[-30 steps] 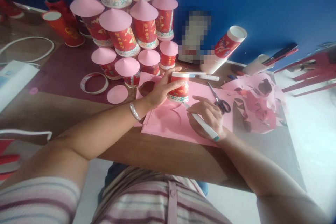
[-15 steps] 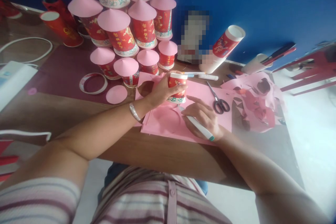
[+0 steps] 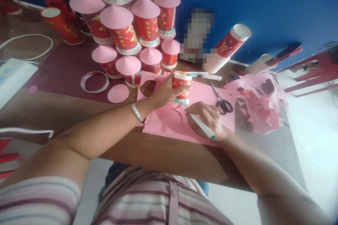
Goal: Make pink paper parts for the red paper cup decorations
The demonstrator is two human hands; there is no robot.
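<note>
My left hand (image 3: 169, 91) is wrapped round a small red paper cylinder (image 3: 181, 81) with a white rim and a green-patterned base band. The cylinder stands upright over a stack of pink paper (image 3: 163, 126). A white marker with a green end (image 3: 203, 126) is pinched in my right hand (image 3: 210, 116), its tip close to the cylinder's base. On the top sheet a curved line (image 3: 182, 119) shows below the cylinder. Black-handled scissors (image 3: 224, 106) lie on the paper, right of my right hand.
Several red cylinders with pink cone tops (image 3: 120, 37) stand at the back left. A tape-like ring (image 3: 94, 91) and a pink disc (image 3: 118, 93) lie left. Pink scraps (image 3: 264, 112) cover the right side. A tilted red tube (image 3: 233, 42) and pen holder (image 3: 260, 65) stand behind.
My right hand's fingers have curled in closer round the marker. The marker tip has shifted slightly near the cylinder's base. The whole view has shifted a little.
</note>
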